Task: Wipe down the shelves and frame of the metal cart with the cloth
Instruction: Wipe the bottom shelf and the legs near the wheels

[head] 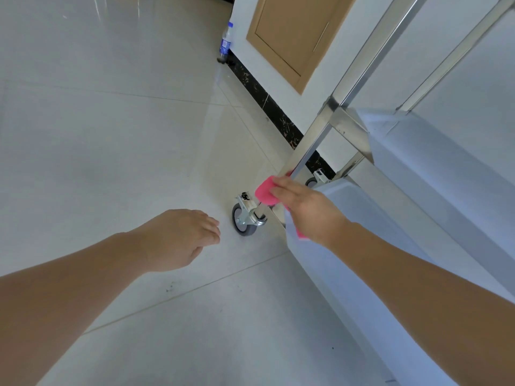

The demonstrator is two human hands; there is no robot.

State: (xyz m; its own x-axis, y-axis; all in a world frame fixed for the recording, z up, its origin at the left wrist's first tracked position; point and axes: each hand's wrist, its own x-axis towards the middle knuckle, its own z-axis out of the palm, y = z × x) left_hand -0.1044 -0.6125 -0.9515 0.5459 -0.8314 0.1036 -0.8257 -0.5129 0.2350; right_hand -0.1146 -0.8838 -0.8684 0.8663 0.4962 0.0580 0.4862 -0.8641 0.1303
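Observation:
The metal cart fills the right side, with a square steel leg running down to a grey caster wheel. My right hand grips a pink cloth and presses it against the bottom of that leg, just above the wheel and at the corner of the lowest shelf. A middle shelf sits above it. My left hand hovers over the floor to the left of the wheel, fingers loosely curled, holding nothing.
Pale glossy floor tiles spread to the left. A plastic water bottle stands by the black skirting of a white wall with a tan cabinet door. A second caster shows behind the leg.

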